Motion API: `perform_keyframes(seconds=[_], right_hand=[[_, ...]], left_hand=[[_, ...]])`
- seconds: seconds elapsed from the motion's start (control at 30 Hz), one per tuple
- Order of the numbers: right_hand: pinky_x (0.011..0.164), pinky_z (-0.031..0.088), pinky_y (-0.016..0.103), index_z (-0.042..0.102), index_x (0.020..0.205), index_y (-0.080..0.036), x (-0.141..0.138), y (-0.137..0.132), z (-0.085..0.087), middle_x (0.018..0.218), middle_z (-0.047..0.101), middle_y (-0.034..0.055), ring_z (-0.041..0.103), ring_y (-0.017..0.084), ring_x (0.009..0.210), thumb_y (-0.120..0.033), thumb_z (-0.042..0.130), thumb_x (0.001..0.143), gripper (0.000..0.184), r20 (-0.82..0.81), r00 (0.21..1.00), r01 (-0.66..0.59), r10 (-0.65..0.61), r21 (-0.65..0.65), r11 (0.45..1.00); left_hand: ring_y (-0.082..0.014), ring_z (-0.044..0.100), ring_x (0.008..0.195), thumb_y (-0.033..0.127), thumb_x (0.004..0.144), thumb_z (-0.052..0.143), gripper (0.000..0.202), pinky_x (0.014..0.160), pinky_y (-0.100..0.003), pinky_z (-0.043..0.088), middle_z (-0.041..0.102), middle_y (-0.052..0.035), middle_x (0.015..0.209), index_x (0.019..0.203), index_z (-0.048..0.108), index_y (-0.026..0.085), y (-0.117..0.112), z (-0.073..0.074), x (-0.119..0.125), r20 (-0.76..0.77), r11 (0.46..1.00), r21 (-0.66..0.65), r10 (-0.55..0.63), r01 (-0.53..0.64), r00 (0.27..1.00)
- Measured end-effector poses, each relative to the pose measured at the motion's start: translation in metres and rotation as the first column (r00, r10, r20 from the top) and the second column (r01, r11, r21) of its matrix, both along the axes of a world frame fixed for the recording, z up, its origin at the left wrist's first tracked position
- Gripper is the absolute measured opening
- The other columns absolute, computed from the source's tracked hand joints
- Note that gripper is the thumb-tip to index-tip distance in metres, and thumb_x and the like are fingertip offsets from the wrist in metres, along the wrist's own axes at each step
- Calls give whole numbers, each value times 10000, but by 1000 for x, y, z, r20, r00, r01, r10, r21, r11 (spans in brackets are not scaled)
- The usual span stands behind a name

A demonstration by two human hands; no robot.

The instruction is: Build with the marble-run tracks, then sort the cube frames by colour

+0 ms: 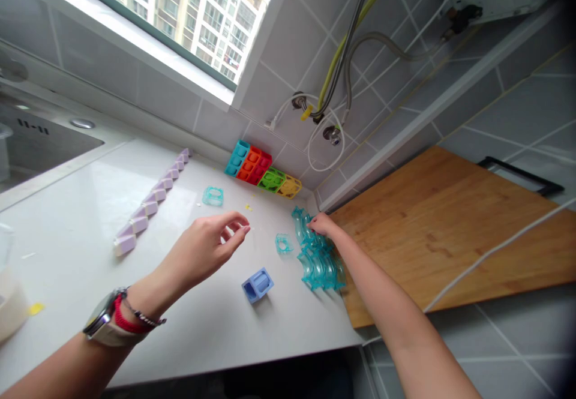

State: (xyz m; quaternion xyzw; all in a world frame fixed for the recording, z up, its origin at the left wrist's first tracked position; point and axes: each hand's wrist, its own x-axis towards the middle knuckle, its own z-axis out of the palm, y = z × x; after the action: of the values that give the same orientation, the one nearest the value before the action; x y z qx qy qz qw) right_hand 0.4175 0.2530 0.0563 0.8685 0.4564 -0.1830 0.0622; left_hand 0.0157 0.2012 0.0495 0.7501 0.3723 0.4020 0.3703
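Note:
My right hand rests on the far end of a pile of clear teal curved track pieces beside the wooden board; its fingers are curled round one piece. My left hand hovers above the white counter with fingers loosely bent and apart, holding nothing. A watch and a red band sit on that wrist. Just below and right of it lies a blue cube block. A small clear teal ring piece lies between my hands, another clear teal piece further back.
A row of pale purple blocks runs diagonally at left. Coloured cube blocks in teal, red, green and yellow stand against the tiled wall. A wooden cutting board lies at right, a sink at far left, hoses on the wall.

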Motion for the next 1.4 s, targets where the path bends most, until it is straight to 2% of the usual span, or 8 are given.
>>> perform_keyframes(seconds=[0.3, 0.47, 0.57, 0.67, 0.8, 0.9, 1.13, 1.4], right_hand=[[934, 609, 452, 649, 1300, -179, 0, -5, 3, 1311, 667, 99, 694, 246, 1101, -369, 674, 1021, 338, 143, 984, -115, 109, 34, 993], [930, 563, 397, 707, 1158, -131, -10, -15, 12, 1154, 734, 153, 705, 278, 1100, -356, 622, 1034, 270, 244, 954, -222, 176, 176, 959], [929, 527, 350, 712, 1173, -152, -31, -27, 16, 1103, 757, 158, 710, 270, 1106, -341, 483, 1080, 310, 261, 921, -353, 288, 253, 901], [977, 514, 308, 721, 1210, -216, -60, -44, 13, 1179, 757, 87, 713, 212, 1080, -368, 572, 1040, 273, 185, 847, -530, 498, 244, 812], [1159, 432, 360, 599, 1457, -234, -86, -67, 1, 1491, 618, 99, 586, 261, 1352, -359, 854, 825, 693, 76, 672, -735, 737, 193, 650], [1178, 424, 454, 537, 1520, -192, -90, -73, -6, 1513, 589, 158, 536, 319, 1407, -231, 829, 825, 755, 69, 611, -787, 789, 160, 596], [1118, 483, 425, 608, 1429, -156, -100, -50, 1, 1370, 647, 168, 619, 294, 1292, -185, 757, 859, 590, 91, 604, -787, 792, 224, 575], [1007, 544, 371, 636, 1381, -191, -172, 21, 3, 1272, 625, 111, 680, 222, 1084, -265, 784, 838, 568, -15, 557, -696, 831, 538, 476]], left_hand=[[-191, 710, 721, 545, 992, 552, 336, 647, -299, 548, 768, -28, 909, 1009, 723, 256, 1, -4, 1, -54, 1000, -18, -13, 12, 998], [-196, 705, 706, 561, 994, 531, 347, 666, -312, 526, 768, -12, 878, 1017, 717, 270, 0, 0, 0, -121, 999, -38, -17, 12, 993], [-213, 717, 721, 559, 1006, 508, 352, 678, -324, 514, 767, -6, 846, 1077, 711, 279, 1, 1, 0, -202, 998, -35, -58, 52, 978], [-241, 736, 800, 532, 1017, 502, 341, 699, -334, 508, 781, -18, 885, 1141, 700, 282, 0, -3, 1, -302, 988, 27, -135, 150, 944], [-255, 744, 881, 486, 1030, 514, 313, 750, -349, 518, 789, -32, 972, 1189, 692, 284, -4, -11, 4, -383, 960, 89, -214, 266, 899], [-266, 751, 962, 466, 1024, 545, 314, 813, -365, 532, 779, -48, 1128, 1240, 680, 282, -11, -14, 7, -404, 934, 111, -269, 339, 874], [-281, 761, 952, 378, 949, 655, 317, 806, -343, 556, 752, -68, 1090, 1250, 690, 287, -26, -10, 14, -501, 884, 77, -365, 460, 785], [-321, 770, 917, 407, 913, 714, 299, 779, -367, 567, 764, -83, 1021, 1170, 728, 254, -26, -14, 13, -482, 907, 15, -362, 421, 798]])
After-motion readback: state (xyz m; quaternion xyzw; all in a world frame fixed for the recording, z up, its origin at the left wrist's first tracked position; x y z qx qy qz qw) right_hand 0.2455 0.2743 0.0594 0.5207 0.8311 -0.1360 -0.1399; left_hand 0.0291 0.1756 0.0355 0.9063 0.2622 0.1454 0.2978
